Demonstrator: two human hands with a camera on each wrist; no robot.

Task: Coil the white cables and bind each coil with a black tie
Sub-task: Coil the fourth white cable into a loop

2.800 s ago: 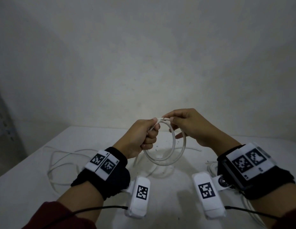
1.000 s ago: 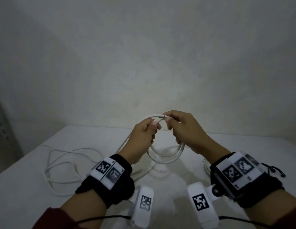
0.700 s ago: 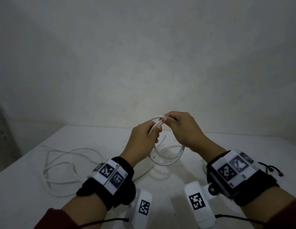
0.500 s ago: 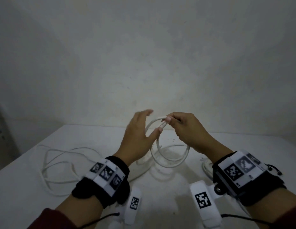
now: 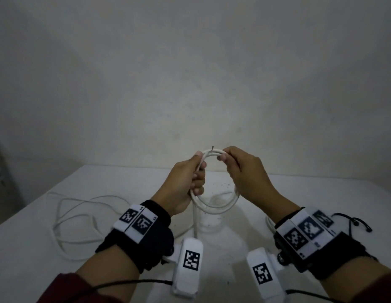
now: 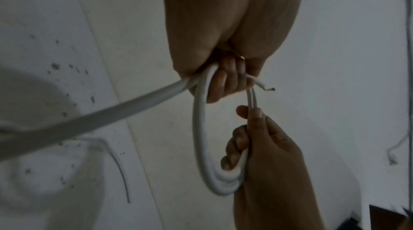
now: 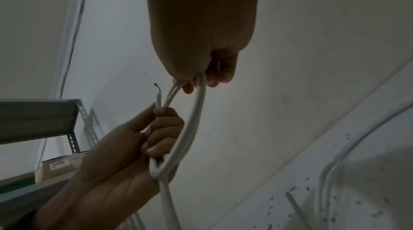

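I hold a small coil of white cable (image 5: 214,207) upright above the table, between both hands. My left hand (image 5: 199,167) grips its left side with fingers curled round the strands. Pinching the top right of the coil is my right hand (image 5: 225,156). The cable's end (image 5: 212,148), with a dark bare tip, sticks up between the hands. A tail (image 5: 195,219) drops from the left hand to the table. The left wrist view shows the coil (image 6: 201,145), and the right wrist view shows it too (image 7: 194,119). A black cord (image 5: 356,221) lies by my right wrist.
The rest of the white cable (image 5: 65,211) lies in loose loops on the white table (image 5: 37,259) at the left. Another white cable (image 5: 269,224) shows under my right wrist. A bare wall stands behind the table. A metal shelf (image 7: 44,119) stands off to the left.
Half a second ago my left hand was open with fingers spread beside the coil; now it grips the coil again. The right hand kept its hold at the top.
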